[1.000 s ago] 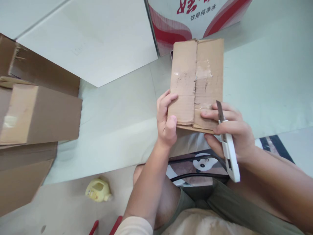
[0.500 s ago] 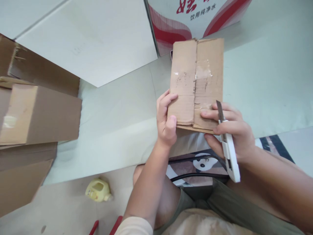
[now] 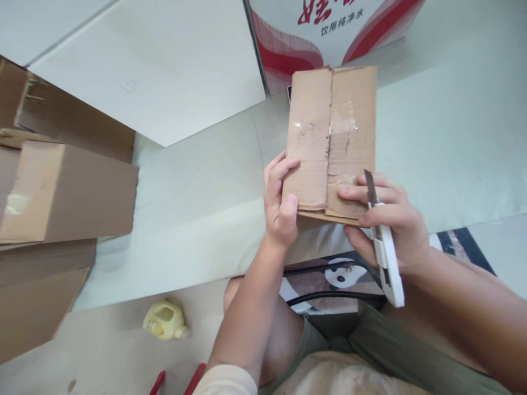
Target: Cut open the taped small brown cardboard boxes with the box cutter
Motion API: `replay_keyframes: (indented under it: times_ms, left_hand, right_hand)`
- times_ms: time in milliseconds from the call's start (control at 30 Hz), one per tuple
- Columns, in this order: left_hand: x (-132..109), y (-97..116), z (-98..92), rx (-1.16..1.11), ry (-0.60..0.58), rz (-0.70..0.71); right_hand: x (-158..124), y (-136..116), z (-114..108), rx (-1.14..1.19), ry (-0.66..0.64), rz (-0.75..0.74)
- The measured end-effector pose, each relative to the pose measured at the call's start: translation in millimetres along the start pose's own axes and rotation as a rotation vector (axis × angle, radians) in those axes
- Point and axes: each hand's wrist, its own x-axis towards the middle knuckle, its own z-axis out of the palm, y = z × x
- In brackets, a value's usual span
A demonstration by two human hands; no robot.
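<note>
A small brown cardboard box (image 3: pixel 309 148) is held up between my hands, its seamed face towards me. Clear tape and dark scuffs lie across the middle seam. My left hand (image 3: pixel 280 200) grips the box's lower left edge, fingers curled over it and thumb at the corner. At the lower right, my right hand (image 3: pixel 395 222) holds a white utility knife (image 3: pixel 389 266) and also rests its fingers on the box. The knife's blade is out and points upward, close to the box's right edge.
Several cardboard boxes (image 3: pixel 93 192) are stacked at the left. A large white box (image 3: pixel 164 66) and a red-and-white carton (image 3: pixel 288 44) stand behind on the pale green covered table (image 3: pixel 197 219). A yellow jug (image 3: pixel 165 319) lies on the floor.
</note>
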Motion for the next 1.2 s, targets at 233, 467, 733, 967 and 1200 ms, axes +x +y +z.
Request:
replay_keyframes:
  times_ms: [233, 467, 733, 967, 1200]
  left_hand:
    - [0.1, 1.3, -0.8, -0.018, -0.001, -0.006]
    - [0.0, 1.1, -0.6, -0.023, 0.006, -0.012]
    - [-0.6, -1.1, 0.8, 0.010, 0.007, 0.008]
    - [0.2, 0.7, -0.4, 0.009, 0.003, -0.001]
    - [0.0, 0.2, -0.7, 0.019, 0.022, -0.005]
  right_hand:
    - [0.2, 0.0, 1.9, -0.012, 0.005, 0.011]
    - [0.6, 0.7, 0.3, -0.029, 0.001, 0.018]
    - [2.2, 0.2, 0.0, -0.029, -0.001, 0.014]
    - [1.5, 2.1, -0.5, -0.024, 0.012, 0.004]
    - [1.2, 1.8, 0.6, -0.030, 0.017, 0.013]
